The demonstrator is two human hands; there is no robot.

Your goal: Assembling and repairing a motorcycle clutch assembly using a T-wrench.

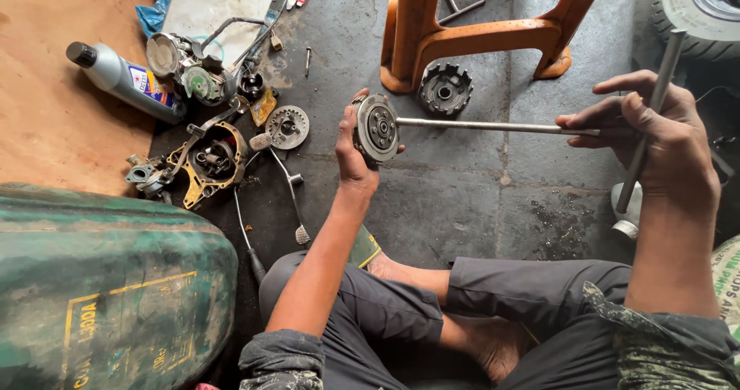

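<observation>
The round clutch part [376, 128] sits in the left hand [353, 155], with the T-handle wrench [493, 126] running rightward from it to the right hand [655, 132]; behind stands a stool [478, 31], a toothed hub [445, 89] beside its leg, engine parts [212, 159] and an oil bottle [123, 80] lie left

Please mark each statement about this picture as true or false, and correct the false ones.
1. The left hand holds a round metal part. True.
2. The right hand holds a hammer. False: it grips a T-shaped metal wrench whose long shaft reaches the round metal part.
3. A grey bottle stands upright on the floor. False: it lies on its side, near the engine parts.
4. A black gear-like part lies on the floor beside the orange stool leg. True.
5. The person sits on the orange stool. False: the person sits on the floor with legs crossed.
</observation>
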